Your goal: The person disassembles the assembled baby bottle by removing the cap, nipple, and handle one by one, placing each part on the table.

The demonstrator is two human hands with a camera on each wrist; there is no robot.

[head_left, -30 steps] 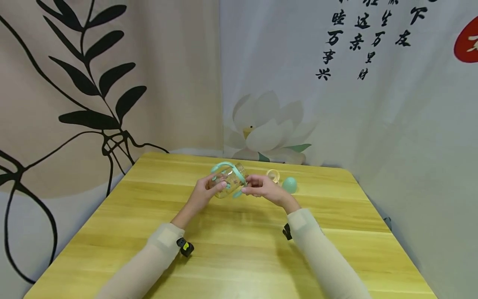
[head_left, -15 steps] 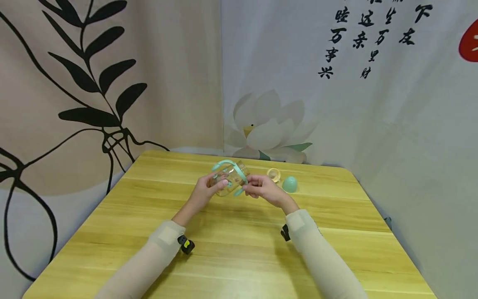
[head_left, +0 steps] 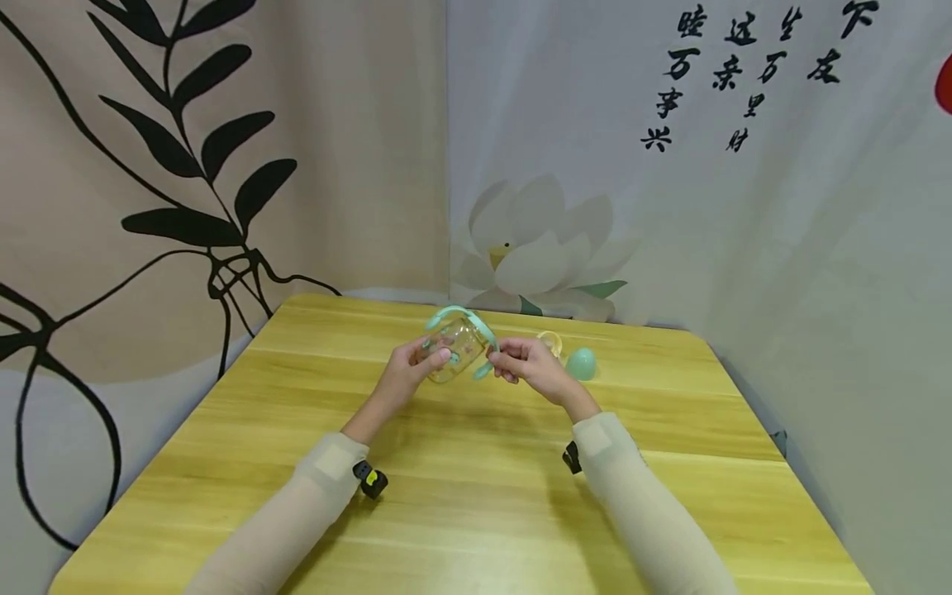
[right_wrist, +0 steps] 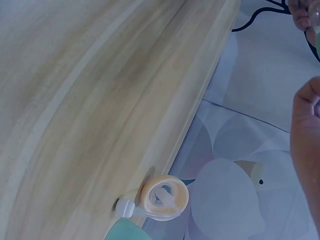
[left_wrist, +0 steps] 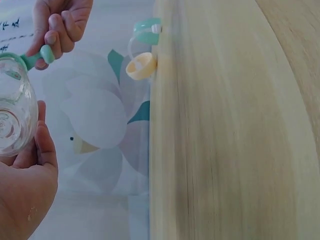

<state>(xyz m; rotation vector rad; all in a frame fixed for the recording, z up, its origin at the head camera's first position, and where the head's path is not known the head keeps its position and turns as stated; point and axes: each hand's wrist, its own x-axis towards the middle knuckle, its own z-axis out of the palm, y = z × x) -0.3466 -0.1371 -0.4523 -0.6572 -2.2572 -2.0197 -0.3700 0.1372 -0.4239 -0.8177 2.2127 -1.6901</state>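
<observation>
My left hand (head_left: 405,372) holds a clear, yellowish baby bottle (head_left: 459,347) with small printed figures, tilted above the table, thumb across its near side. Around the bottle's upper right end sits a mint-green two-handled ring (head_left: 485,328). My right hand (head_left: 537,368) pinches this ring near its lower handle. In the left wrist view the rounded bottle base (left_wrist: 12,120) faces the camera, and the green handle (left_wrist: 46,54) juts out under the right fingers. The right wrist view catches only part of the right hand (right_wrist: 307,135) at its edge; its fingertips are out of frame.
Behind the right hand, a pale yellow collar (head_left: 551,342) lies on the wooden table (head_left: 476,496), with a white spout-like part inside it in the right wrist view. Next to it is a mint-green domed cap (head_left: 581,364). A printed cloth backdrop (head_left: 372,165) stands behind the table.
The green ring has slid toward the bottle's mouth end, which no longer sticks out past it. My right hand has shifted slightly right with the ring. The left hand keeps its hold.
</observation>
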